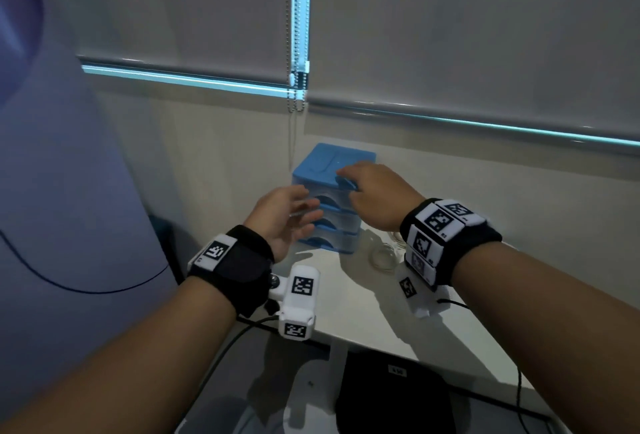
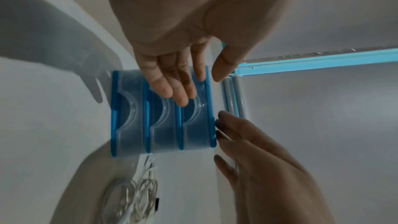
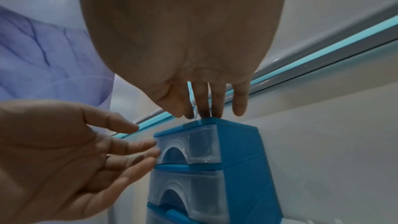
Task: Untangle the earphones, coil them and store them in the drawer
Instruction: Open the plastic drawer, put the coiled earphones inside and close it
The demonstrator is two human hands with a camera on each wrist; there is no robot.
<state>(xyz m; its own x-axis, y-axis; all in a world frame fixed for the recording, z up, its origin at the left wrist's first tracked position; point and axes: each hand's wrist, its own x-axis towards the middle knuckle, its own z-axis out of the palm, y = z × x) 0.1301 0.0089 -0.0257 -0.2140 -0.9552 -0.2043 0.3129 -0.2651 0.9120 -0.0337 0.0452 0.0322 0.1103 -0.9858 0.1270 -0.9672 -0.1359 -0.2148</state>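
Observation:
A small blue drawer unit [image 1: 341,160] with three clear drawers stands on the white table [image 1: 349,305] against the wall. All three drawers look pushed in. My left hand [image 1: 304,206] is open, and its straight fingers [image 3: 148,144] reach the front of the top drawer [image 3: 200,144]. My right hand [image 1: 349,186] rests its straight fingertips [image 3: 204,110] on the front edge of the unit's lid and holds nothing. The white earphones [image 2: 133,198] lie coiled on the table just right of the unit, partly hidden in the head view by my right wrist.
Roller blinds with a hanging bead chain [image 1: 294,87] cover the window behind the unit. A purple patterned panel [image 1: 69,156] stands close on the left. A black seat [image 1: 391,399] sits below the table's near edge. Cables run from both wrist cameras.

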